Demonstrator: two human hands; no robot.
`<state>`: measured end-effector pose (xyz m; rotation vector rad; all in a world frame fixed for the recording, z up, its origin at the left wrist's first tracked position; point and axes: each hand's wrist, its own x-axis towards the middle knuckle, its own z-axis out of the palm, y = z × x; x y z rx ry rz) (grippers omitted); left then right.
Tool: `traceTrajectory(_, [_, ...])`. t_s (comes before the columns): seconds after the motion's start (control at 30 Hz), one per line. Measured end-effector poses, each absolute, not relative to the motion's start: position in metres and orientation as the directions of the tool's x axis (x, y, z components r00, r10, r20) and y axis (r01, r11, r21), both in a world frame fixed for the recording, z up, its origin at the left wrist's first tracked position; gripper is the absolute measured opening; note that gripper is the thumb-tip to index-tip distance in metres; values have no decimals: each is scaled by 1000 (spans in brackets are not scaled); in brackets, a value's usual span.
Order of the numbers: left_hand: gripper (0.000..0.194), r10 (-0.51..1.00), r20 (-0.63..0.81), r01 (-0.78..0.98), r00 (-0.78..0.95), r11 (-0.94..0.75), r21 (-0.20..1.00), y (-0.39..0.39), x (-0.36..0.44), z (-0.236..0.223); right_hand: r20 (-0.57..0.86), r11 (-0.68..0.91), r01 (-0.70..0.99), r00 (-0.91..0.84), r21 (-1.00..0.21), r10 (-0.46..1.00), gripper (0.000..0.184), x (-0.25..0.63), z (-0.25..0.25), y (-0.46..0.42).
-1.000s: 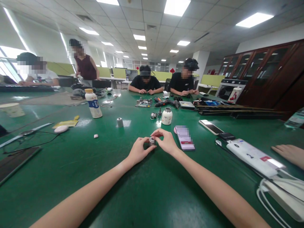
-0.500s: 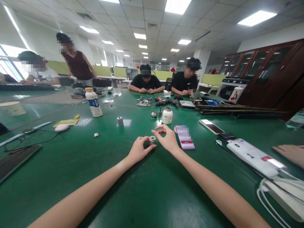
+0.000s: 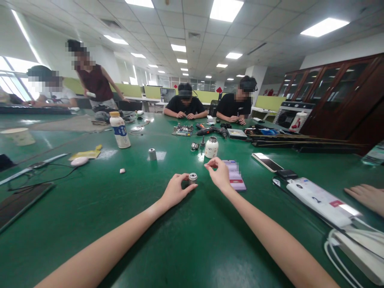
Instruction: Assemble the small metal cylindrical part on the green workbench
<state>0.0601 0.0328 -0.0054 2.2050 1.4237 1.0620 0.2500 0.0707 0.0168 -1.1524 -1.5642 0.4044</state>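
My left hand [image 3: 175, 190] is curled around a small silver metal cylinder [image 3: 193, 179] that stands upright on the green table, thumb in front and fingers behind. A round fitting shows on the cylinder's top. To the right of it, clear of the cylinder, my right hand [image 3: 219, 173] is raised with thumb and index finger brought together in a pinch; whatever may be between the tips is too small to make out. Behind that hand lies a purple-screened phone [image 3: 237, 182], partly covered. Just beyond it stands a white open-topped bottle [image 3: 211, 148]. A second metal cylinder [image 3: 152, 154] stands farther left.
A milk bottle [image 3: 120, 130], a tiny pink-white piece [image 3: 122, 171] and a mouse [image 3: 79, 161] are on the left. At the right lie a white phone [image 3: 267, 162], a power strip [image 3: 324, 202] with cables, and another person's hand [image 3: 366, 196]. A drill [image 3: 213, 130] and circuit board [image 3: 183, 130] lie beyond.
My right hand has moved away from the cylinder to the right, now overlapping the purple-screened phone, and its fingers have drawn together. My left hand stays on the cylinder.
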Motion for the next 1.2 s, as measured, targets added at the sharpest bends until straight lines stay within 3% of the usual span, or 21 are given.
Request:
traceTrajectory(0.17, [35,878,419,653,229,-458,603,33,60,-6,482,368,702,-39,-610,875,17,261,-10,75])
traceTrajectory(0.37, [36,879,416,652,232,-458,604,34,60,-6,473,327,773,-40,-544,880,19,264,-21,73])
traceTrajectory(0.47, [35,884,408,650,230,-451,611,34,61,-6,452,319,716,-5,-621,892,15,264,-20,75])
traceTrajectory(0.57, [34,882,410,645,231,-455,615,33,60,-5,459,384,516,20,-765,888,8,259,-11,76])
traceTrajectory(0.73, [36,877,417,646,238,-464,606,34,60,-6,520,544,219,-159,-810,839,8,242,18,66])
traceTrajectory(0.9, [35,868,428,653,251,-478,587,35,59,-8,542,619,257,-312,-742,780,11,231,29,52])
traceTrajectory(1.2, [32,865,434,664,252,-481,572,37,60,-9,533,621,287,-331,-730,779,13,228,32,48])
